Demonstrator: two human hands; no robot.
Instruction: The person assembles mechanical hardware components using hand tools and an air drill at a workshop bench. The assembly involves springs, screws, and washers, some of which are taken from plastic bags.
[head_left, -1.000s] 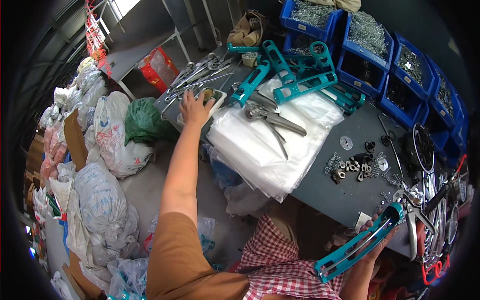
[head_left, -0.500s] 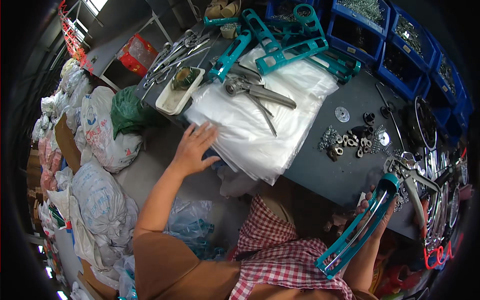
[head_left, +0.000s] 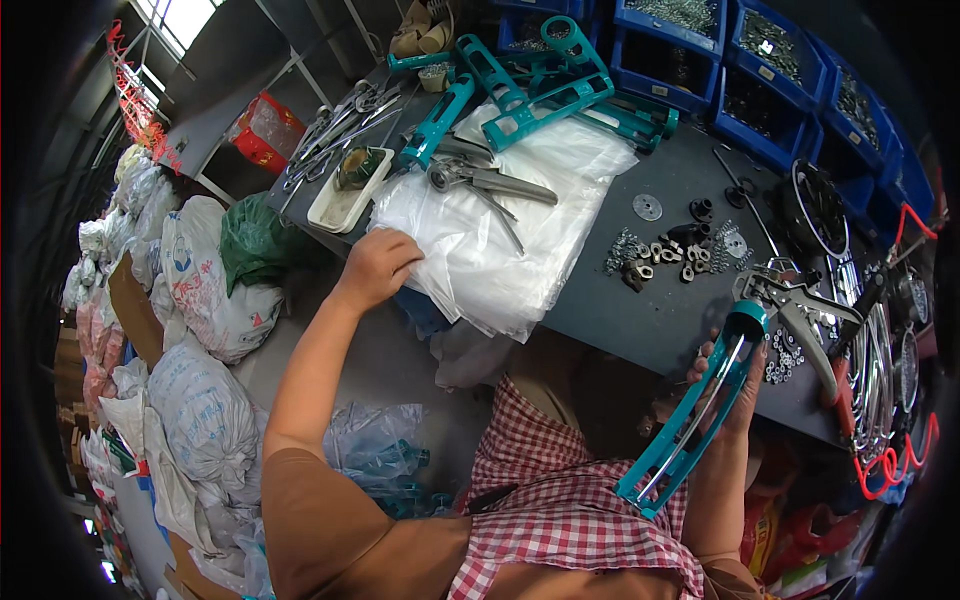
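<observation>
My left hand is closed at the left edge of a stack of clear plastic bags, its thumb and fingers pinching the top film. In my right hand is a teal caulking gun, held tilted by its half-open barrel. A metal rod runs along its inside. Its grey handle and trigger point away to the right. Resting on the bags is a loose grey trigger handle with a rod. Several teal barrel frames lie at the far end of the stack.
Blue bins of small hardware line the far right. Nuts and black fittings are scattered on the dark table. A white tray sits at the table's left edge, beside metal rods. Filled sacks stand on the left floor.
My left hand has gone from spread fingers to a pinch on the bag edge. The caulking gun has shifted slightly left and up in my right hand. The view has turned a little.
</observation>
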